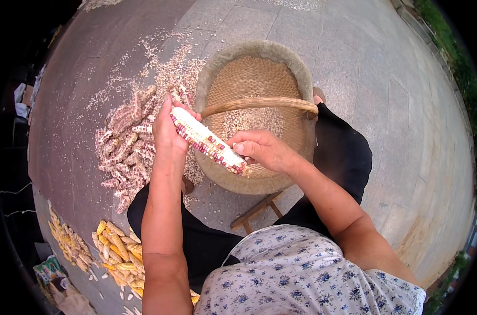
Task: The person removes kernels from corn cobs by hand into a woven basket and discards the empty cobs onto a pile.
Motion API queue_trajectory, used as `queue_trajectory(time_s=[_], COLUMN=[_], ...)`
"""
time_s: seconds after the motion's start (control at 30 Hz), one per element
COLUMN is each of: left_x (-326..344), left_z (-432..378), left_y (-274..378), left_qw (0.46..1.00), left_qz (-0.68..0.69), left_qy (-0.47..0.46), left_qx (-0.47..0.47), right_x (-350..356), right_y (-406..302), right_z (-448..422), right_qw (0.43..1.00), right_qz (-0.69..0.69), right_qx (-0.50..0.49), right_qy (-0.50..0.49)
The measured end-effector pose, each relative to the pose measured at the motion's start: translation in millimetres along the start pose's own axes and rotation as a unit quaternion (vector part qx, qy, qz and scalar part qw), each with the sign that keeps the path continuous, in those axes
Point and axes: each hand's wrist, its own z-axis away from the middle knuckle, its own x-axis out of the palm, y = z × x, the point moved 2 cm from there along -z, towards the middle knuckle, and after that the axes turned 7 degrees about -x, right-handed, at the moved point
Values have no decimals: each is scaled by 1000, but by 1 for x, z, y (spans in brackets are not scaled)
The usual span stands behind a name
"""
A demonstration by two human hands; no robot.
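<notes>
An ear of corn (pixel 207 138), partly stripped, slants over a wicker basket (pixel 254 76) with a pale rim and a wooden handle (pixel 262 103). Dark red and yellow kernels remain along its lower side and tip; much of its upper side is bare white cob. My left hand (pixel 171 126) is closed around the upper left end of the ear. The fingers and thumb of my right hand (pixel 258 149) are bent against the ear near its lower right end; whether they pinch it is hard to tell. Loose kernels (pixel 254 120) lie in the basket.
A pile of stripped corncobs (pixel 124 145) lies left of the basket, with scattered kernels (pixel 183 59) around and beyond it. Yellow ears of corn (pixel 120 252) lie on the ground at lower left. Part of a small wooden stool (pixel 258 210) shows between my legs.
</notes>
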Motion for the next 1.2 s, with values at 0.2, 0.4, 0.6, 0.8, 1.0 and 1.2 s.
queue_trajectory(time_s=[0.2, 0.4, 0.6, 0.8, 1.0, 1.2], left_x=[10, 15, 19, 24, 22, 37], left_z=[7, 8, 9, 9, 5, 24], left_y=[-8, -10, -17, -23, -21, -29], left_qw=[1000, 1000, 999, 998, 999, 996], left_qz=[-23, -10, -53, -40, -35, -39], left_qy=[-3, -20, -4, -15, -31, -80], left_qx=[5, -10, -8, -37, -24, -21], right_x=[7, 5, 11, 5, 3, 11], right_y=[-9, 6, -4, 12, 2, 0], right_z=[-7, -10, -10, -14, -14, -13], right_qw=[978, 986, 956, 975, 974, 981], right_qz=[163, 124, 202, 170, 179, 127], right_qx=[-132, -108, -203, -116, -123, -122], right_qy=[-7, 36, 64, 80, 66, 83])
